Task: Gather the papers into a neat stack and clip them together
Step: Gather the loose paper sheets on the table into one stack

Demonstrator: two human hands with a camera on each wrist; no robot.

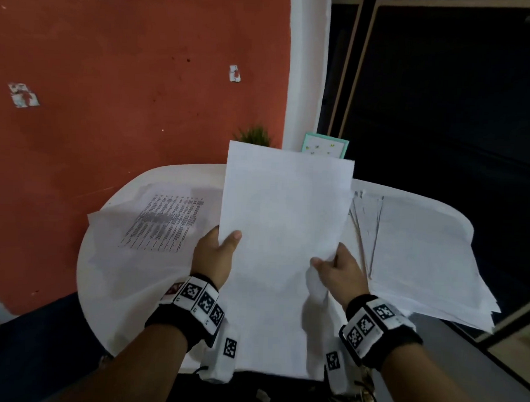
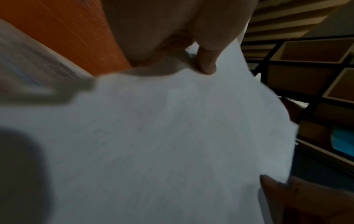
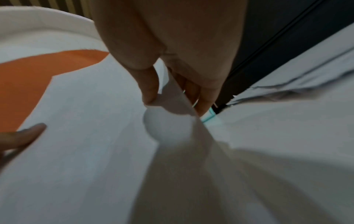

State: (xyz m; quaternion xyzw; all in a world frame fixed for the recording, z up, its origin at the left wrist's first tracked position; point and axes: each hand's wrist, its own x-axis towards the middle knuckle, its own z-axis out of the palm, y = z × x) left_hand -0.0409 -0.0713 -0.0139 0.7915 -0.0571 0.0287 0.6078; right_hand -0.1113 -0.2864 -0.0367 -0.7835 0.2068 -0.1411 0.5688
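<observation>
Papers [image 1: 282, 232] held up in both hands form a white, blank-faced bundle above the middle of a round white table [image 1: 108, 285]. The bundle's long axis runs away from the person, its far edge raised and tilted toward the wall. The left hand [image 1: 214, 258] grips the left edge, thumb on top, fingers hidden beneath. The right hand [image 1: 339, 271] pinches the right edge, where a top sheet curls up under the thumb. On the table to the left lies a printed sheet [image 1: 162, 223], overhanging the rim. To the right a loose, fanned pile of sheets [image 1: 419, 259] overhangs the table's edge. Behind the bundle stand a small green plant [image 1: 254, 135] and a mint-framed card [image 1: 324, 146] against an orange wall [image 1: 126, 73].
</observation>
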